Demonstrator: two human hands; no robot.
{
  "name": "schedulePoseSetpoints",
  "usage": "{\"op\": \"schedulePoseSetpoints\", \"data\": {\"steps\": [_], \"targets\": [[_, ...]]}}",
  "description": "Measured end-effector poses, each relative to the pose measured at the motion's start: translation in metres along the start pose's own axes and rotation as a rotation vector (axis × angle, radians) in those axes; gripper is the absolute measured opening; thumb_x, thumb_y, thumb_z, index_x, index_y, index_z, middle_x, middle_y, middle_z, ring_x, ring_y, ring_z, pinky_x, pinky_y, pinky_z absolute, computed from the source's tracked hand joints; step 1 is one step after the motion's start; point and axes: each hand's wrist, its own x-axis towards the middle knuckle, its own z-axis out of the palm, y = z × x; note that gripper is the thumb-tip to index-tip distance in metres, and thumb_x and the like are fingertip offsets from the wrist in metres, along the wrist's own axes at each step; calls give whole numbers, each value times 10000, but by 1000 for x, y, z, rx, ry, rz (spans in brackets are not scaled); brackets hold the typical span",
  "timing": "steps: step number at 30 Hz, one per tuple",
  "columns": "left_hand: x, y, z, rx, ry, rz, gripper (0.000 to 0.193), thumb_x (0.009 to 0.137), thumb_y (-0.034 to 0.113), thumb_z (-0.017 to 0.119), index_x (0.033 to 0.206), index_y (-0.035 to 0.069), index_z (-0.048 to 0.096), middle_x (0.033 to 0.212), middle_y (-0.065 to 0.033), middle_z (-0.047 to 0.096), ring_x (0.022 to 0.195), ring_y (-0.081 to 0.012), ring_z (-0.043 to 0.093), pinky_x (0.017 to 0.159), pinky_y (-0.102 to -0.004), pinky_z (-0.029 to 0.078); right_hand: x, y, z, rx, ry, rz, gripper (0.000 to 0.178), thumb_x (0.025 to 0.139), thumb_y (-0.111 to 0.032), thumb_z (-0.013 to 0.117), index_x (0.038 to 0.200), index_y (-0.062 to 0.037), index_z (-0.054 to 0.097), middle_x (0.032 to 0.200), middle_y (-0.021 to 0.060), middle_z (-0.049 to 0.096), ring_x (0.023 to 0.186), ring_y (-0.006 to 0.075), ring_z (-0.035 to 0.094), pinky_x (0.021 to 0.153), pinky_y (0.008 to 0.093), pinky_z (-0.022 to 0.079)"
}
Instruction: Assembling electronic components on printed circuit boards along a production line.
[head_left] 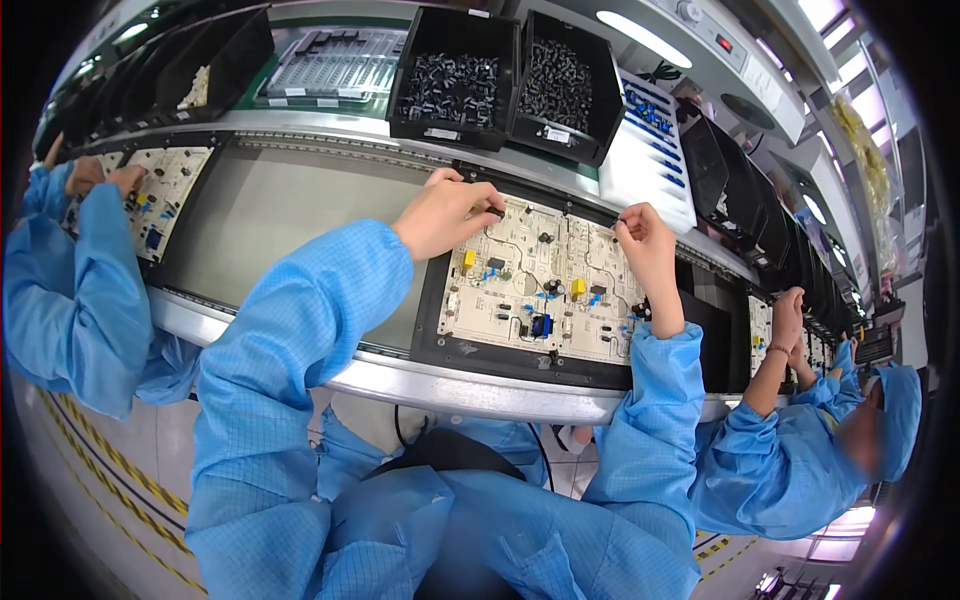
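Two cream circuit boards (pixel 520 285) lie side by side in a black carrier frame (pixel 480 355) in front of me. Yellow, blue and black parts stand on them, among them a square blue part (pixel 541 326) and a yellow block (pixel 578 287). My left hand (pixel 448 215) is closed over the boards' upper left corner, thumb and finger pinching a small black component (pixel 495 211). At the upper right corner, my right hand (pixel 648 245) is closed in a pinch. A dark bit shows at its fingertips, too small to name.
Behind the line stand two black bins (pixel 452 85) (pixel 560 85) of small black components. A clear tray (pixel 335 65) is left of them, a white foam tray (pixel 650 150) with blue parts right. People in blue work at another board (pixel 165 190) on the left and on the right (pixel 790 450).
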Motion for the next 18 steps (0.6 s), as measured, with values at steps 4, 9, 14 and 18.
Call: {"op": "schedulePoseSetpoints", "data": {"steps": [4, 9, 14, 18], "targets": [[-4, -8, 2, 2, -16, 3, 111, 818, 177, 600, 909, 115, 615, 789, -13, 606, 789, -158, 559, 931, -347, 277, 0, -15, 0, -56, 21, -35, 84, 770, -1, 589, 836, 2, 537, 685, 6, 544, 608, 50, 502, 577, 185, 415], [-6, -12, 6, 77, 102, -1, 110, 793, 194, 615, 878, 126, 633, 790, -10, 574, 840, -160, 538, 906, -344, 274, 1, -19, -1, -45, 44, -30, 85, 770, -1, 592, 837, 7, 539, 678, 5, 538, 602, 47, 494, 573, 188, 415], [-6, -7, -5, 50, 24, -109, 112, 773, 203, 628, 847, 124, 654, 781, -13, 581, 826, -156, 542, 865, -330, 270, -2, -16, 0, -51, 43, -36, 79, 773, -2, 587, 836, 9, 540, 675, 10, 543, 605, 46, 500, 578, 190, 418], [-4, -11, -8, 30, -25, -144, 127, 765, 208, 638, 855, 124, 666, 784, -17, 596, 801, -141, 551, 862, -316, 266, -2, -15, 1, -58, 31, -26, 82, 773, -7, 587, 840, 12, 543, 684, 18, 558, 614, 53, 513, 584, 192, 423]]}}
